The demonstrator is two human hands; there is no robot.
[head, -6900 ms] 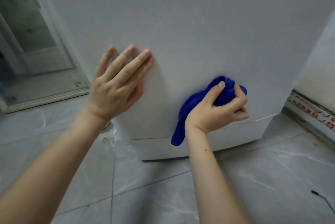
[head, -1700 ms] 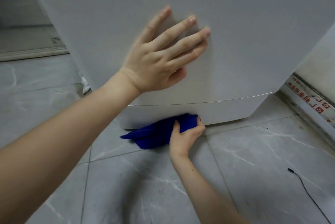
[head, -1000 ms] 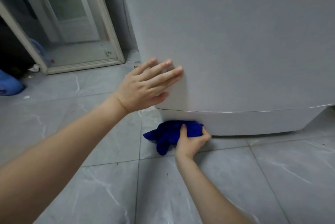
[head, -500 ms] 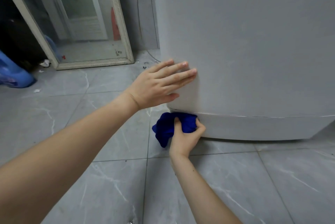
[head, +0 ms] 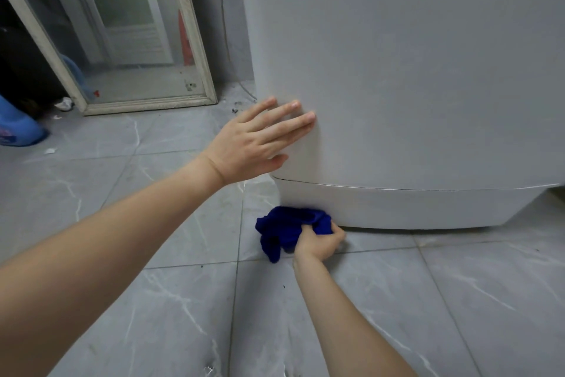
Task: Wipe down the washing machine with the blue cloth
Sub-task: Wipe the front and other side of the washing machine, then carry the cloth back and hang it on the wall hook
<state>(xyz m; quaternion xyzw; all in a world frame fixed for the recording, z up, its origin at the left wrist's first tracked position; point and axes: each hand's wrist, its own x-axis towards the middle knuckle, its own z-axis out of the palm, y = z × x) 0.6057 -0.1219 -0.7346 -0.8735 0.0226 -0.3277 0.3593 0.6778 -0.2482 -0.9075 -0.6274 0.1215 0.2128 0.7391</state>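
Note:
The white washing machine [head: 412, 71] fills the upper right of the view and stands on the grey tiled floor. My left hand [head: 256, 139] lies flat and open against its lower left corner, fingers spread. Down at floor level my right hand [head: 319, 242] is closed on the bunched blue cloth [head: 286, 228]. The cloth presses against the bottom left corner of the machine's base panel [head: 412, 208], and part of it hangs onto the floor tile.
A framed mirror [head: 128, 40] leans against the wall to the left of the machine. A blue plastic container [head: 18, 127] sits at the far left edge. Small bits of litter lie near the mirror's foot. Grey marbled floor tiles [head: 458, 300] spread across the foreground.
My right hand has slid the cloth leftwards along the base panel to its left corner and dropped lower to the floor. My left hand has kept its flat hold near the corner.

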